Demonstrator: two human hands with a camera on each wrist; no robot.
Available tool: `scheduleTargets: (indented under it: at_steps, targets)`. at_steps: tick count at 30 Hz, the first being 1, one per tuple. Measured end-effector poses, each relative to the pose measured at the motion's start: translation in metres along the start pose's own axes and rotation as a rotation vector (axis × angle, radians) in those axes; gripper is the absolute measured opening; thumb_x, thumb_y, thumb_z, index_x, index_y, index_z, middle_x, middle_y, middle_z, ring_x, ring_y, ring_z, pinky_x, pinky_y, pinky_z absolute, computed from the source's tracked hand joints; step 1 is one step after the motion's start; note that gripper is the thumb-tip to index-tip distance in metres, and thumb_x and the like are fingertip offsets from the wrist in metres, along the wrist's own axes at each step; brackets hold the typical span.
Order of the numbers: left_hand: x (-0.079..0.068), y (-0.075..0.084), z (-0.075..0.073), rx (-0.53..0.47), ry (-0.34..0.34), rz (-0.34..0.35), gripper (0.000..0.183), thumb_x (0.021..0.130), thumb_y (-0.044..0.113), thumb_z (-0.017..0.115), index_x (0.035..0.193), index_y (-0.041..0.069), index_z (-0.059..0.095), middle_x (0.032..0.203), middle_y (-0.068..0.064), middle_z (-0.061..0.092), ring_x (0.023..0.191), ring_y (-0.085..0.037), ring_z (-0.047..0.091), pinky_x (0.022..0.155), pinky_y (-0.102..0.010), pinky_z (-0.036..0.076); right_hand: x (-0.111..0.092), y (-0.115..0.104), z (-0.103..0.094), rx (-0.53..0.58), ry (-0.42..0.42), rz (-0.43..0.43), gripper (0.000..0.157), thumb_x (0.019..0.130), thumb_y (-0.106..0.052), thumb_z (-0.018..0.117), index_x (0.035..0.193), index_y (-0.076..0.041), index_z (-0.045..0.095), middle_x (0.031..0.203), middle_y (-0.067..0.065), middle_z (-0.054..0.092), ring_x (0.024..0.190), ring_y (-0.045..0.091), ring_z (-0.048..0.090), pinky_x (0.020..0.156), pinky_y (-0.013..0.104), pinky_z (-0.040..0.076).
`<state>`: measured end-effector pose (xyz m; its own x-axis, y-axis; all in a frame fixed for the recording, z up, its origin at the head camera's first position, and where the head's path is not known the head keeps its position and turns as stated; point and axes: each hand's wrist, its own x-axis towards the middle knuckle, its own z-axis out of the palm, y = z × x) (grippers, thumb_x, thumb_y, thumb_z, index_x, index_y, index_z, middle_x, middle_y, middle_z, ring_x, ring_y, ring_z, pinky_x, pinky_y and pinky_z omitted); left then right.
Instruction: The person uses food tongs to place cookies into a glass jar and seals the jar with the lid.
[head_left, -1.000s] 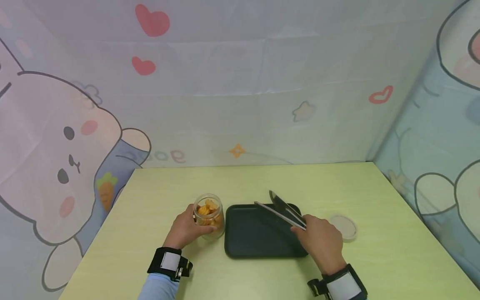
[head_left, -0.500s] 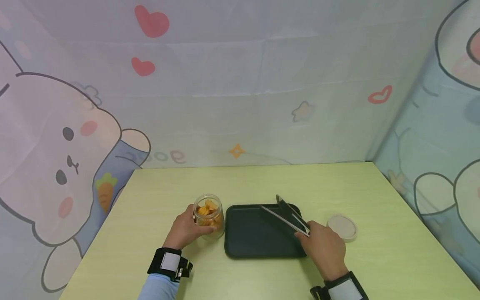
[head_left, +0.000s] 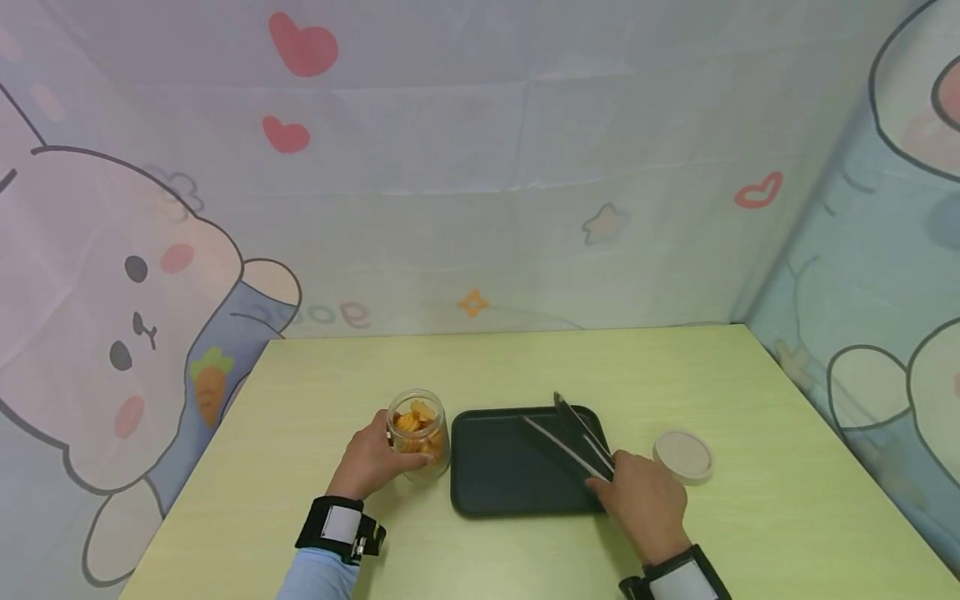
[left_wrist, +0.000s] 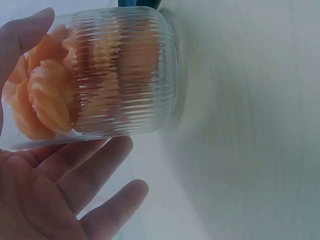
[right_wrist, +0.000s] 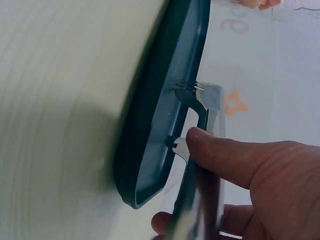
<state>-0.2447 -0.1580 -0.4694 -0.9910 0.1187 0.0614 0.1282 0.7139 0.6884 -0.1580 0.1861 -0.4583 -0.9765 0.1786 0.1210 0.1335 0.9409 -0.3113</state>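
My left hand (head_left: pixel 369 460) holds a ribbed clear glass jar (head_left: pixel 422 448) upright on the table, thumb on the near side, fingers on the far left. Inside are orange, wavy-edged pieces (left_wrist: pixel 50 100), seen through the glass in the left wrist view. My right hand (head_left: pixel 647 504) grips metal tongs (head_left: pixel 567 449) whose two arms stand spread, pointing away over a dark rectangular tray (head_left: pixel 510 492). Nothing shows between the tong tips (right_wrist: pixel 189 90) in the right wrist view. The tray lies just right of the jar.
A round whitish lid (head_left: pixel 682 456) lies right of the tray, beyond my right hand. The pale yellow-green table (head_left: pixel 420 358) ends at a printed cloth backdrop (head_left: pixel 450 208) behind, with more cloth at the sides.
The right hand and tongs have moved slightly toward me, and the tongs' tips sit a little further right and nearer. The left hand and jar stay in place.
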Motion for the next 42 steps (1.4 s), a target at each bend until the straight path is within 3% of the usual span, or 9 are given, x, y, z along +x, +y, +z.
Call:
scheduleTargets:
  at_steps: [10,17,21,27,34,42]
  targets:
    - [0.0,0.0,0.0,0.007,0.002,0.001,0.086,0.063,0.041,0.084,0.128,0.0,0.047,0.115,-0.02,0.066,0.099,-0.03,0.06,0.08,-0.049,0.052,0.0,0.006,0.004,-0.033,-0.027,-0.022,0.047,0.063,-0.047,0.08,0.07,-0.003,0.063,0.06,0.011,0.062,0.052,0.022,0.054,0.04,0.038,0.042]
    - [-0.001,0.0,-0.001,0.001,0.002,-0.006,0.088,0.063,0.041,0.084,0.129,-0.001,0.046,0.116,-0.021,0.065,0.101,-0.031,0.059,0.081,-0.05,0.051,0.009,0.018,-0.016,-0.01,-0.013,0.004,0.078,0.071,-0.064,0.067,0.109,0.005,0.067,0.079,0.024,0.07,0.061,0.032,0.062,0.041,0.042,0.047]
    - [-0.001,0.001,-0.001,-0.004,-0.001,-0.004,0.089,0.063,0.042,0.084,0.131,-0.001,0.045,0.118,-0.021,0.064,0.102,-0.031,0.059,0.082,-0.05,0.051,0.02,0.032,-0.024,-0.021,-0.028,0.032,0.085,0.074,-0.066,0.063,0.116,0.008,0.063,0.086,0.028,0.068,0.065,0.035,0.061,0.042,0.043,0.048]
    - [-0.001,0.001,-0.001,0.003,0.003,0.003,0.088,0.063,0.042,0.084,0.129,-0.001,0.046,0.116,-0.022,0.065,0.101,-0.031,0.059,0.081,-0.05,0.051,0.037,0.065,-0.022,-0.023,-0.01,0.041,0.099,0.073,-0.073,0.058,0.124,0.011,0.052,0.101,0.04,0.058,0.083,0.054,0.056,0.055,0.059,0.05]
    - [-0.001,0.002,-0.001,0.01,0.002,-0.006,0.089,0.063,0.044,0.084,0.129,-0.002,0.045,0.117,-0.022,0.064,0.102,-0.032,0.059,0.081,-0.05,0.052,0.05,0.099,-0.012,-0.023,-0.054,0.017,0.099,0.073,-0.061,0.067,0.132,0.013,0.037,0.114,0.046,0.046,0.09,0.063,0.048,0.062,0.065,0.048]
    - [-0.001,0.001,0.0,0.002,0.004,-0.01,0.089,0.062,0.044,0.084,0.128,-0.002,0.046,0.117,-0.022,0.064,0.102,-0.031,0.059,0.082,-0.05,0.051,0.058,0.108,-0.006,-0.022,-0.146,-0.012,0.104,0.072,-0.057,0.071,0.133,0.018,0.033,0.117,0.049,0.042,0.093,0.064,0.047,0.071,0.068,0.047]
